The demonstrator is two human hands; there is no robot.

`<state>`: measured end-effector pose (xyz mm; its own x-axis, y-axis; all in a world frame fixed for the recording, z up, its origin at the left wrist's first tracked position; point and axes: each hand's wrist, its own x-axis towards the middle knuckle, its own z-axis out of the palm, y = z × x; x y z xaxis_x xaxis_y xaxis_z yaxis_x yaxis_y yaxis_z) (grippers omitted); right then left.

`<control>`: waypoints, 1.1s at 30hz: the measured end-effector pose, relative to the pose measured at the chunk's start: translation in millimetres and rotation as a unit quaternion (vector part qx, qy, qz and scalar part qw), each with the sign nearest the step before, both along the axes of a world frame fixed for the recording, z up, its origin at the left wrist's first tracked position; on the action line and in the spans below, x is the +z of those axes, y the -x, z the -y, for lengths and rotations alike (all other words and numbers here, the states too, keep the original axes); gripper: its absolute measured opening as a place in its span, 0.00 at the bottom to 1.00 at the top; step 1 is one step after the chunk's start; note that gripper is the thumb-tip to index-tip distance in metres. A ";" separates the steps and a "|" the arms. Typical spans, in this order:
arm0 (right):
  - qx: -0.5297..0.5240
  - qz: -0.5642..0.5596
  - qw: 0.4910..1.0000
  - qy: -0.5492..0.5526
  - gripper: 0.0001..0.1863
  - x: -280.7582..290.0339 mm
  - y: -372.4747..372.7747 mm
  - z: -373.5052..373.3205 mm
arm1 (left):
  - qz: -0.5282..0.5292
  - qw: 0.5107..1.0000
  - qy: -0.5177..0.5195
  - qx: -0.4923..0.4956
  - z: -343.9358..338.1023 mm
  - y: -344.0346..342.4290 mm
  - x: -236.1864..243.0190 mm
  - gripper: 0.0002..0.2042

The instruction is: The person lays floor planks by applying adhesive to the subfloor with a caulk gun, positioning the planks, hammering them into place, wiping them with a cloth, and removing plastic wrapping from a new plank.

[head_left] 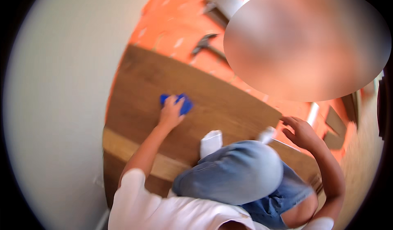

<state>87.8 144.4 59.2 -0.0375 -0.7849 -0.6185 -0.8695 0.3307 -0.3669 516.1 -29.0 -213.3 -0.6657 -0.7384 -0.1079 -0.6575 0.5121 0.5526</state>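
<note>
Left wall: plain, pale grey-white [57, 99], with a small white fitting [98, 181] low on its near part
Wood floor: brown boards [229, 107], crossed at near left by 1 lighter tan band [123, 142]
Underlay: bright orange sheet [163, 29] with pale marks, beyond the boards
Right side: beige surface [364, 168], blurred
Light: bright, with white glare at the far edge

Worn on the person's head, the fisheye camera looks steeply down and slightly forward, close over the white shirt [172, 211] and denim shorts [229, 174] onto wood-grain floorboards [143, 74], the pale wall [61, 90] curving along its left.
</note>
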 end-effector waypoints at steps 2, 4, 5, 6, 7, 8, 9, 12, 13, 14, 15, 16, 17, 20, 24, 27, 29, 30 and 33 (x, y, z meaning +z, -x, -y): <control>0.015 -0.027 0.999 -0.029 0.21 -7.6 14.6 0.8 | 0.014 0.997 -0.078 -0.004 9.7 -17.1 -4.1 0.34; 0.014 -0.021 0.999 -0.036 0.20 -24.2 31.4 -2.2 | 0.066 0.994 -0.091 0.016 20.4 -17.5 25.7 0.35; -0.010 -0.010 0.999 -0.048 0.20 -26.2 44.9 -5.4 | 0.085 0.994 -0.055 0.030 22.5 -12.8 49.3 0.36; -0.031 0.003 0.998 -0.061 0.20 -32.3 53.6 -10.7 | 0.110 0.992 -0.040 0.056 21.3 -12.3 66.6 0.37; -0.043 0.013 0.996 -0.070 0.20 -44.4 61.4 -8.9 | 0.130 0.987 -0.025 0.092 20.9 -16.0 71.3 0.39; -0.067 0.011 0.996 -0.061 0.20 -57.4 73.6 -12.0 | 0.154 0.982 0.002 0.108 18.3 -18.8 76.1 0.39; -0.087 0.010 0.995 -0.051 0.20 -79.4 82.9 -13.4 | 0.177 0.975 0.028 0.128 15.1 -26.4 73.9 0.40; -0.175 0.009 0.985 -0.010 0.20 -140.5 101.4 7.8 | 0.218 0.965 0.033 0.140 5.5 -45.7 53.8 0.41; -0.207 0.011 0.978 0.004 0.20 -160.8 106.8 18.9 | 0.229 0.964 0.022 0.137 2.8 -48.0 48.6 0.42; -0.298 0.054 0.952 0.032 0.19 -183.7 110.6 28.1 | 0.227 0.965 0.004 0.129 1.3 -48.3 47.9 0.43; -0.388 0.092 0.915 0.060 0.19 -206.1 115.7 36.5 | 0.229 0.963 -0.009 0.139 2.2 -42.2 50.1 0.43; -0.471 0.132 0.868 0.087 0.19 -222.7 120.2 48.9 | 0.232 0.961 -0.022 0.151 3.8 -34.4 55.5 0.42; -0.523 0.181 0.827 0.097 0.19 -231.6 122.8 63.9 | 0.236 0.957 -0.033 0.164 6.0 -28.8 61.6 0.42; -0.645 0.305 0.689 0.131 0.19 -256.8 126.3 99.6 | 0.275 0.948 -0.033 0.159 11.7 -23.6 55.3 0.42; -0.673 0.308 0.667 0.085 0.21 -276.6 137.2 116.7 | 0.297 0.942 -0.054 0.145 17.3 -23.5 48.8 0.43; -0.688 0.317 0.644 0.105 0.21 -275.6 128.7 128.3 | 0.301 0.940 -0.083 0.138 21.8 -22.9 53.4 0.44; -0.697 0.329 0.624 0.127 0.21 -271.7 123.1 132.6 | 0.303 0.938 -0.103 0.133 24.4 -18.4 57.6 0.45; -0.701 0.335 0.613 0.139 0.21 -268.4 121.2 132.2 | 0.306 0.938 -0.109 0.125 25.0 -17.1 57.9 0.46; -0.707 0.359 0.601 0.104 0.23 -260.3 113.4 126.9 | 0.314 0.935 -0.125 0.102 29.7 -21.7 52.9 0.48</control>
<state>-25.5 17.4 -201.0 -0.5394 -0.3457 -0.7678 0.6322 0.4360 -0.6404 537.8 -58.7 -160.4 -0.2610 -0.7422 -0.6172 -0.9627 0.2475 0.1094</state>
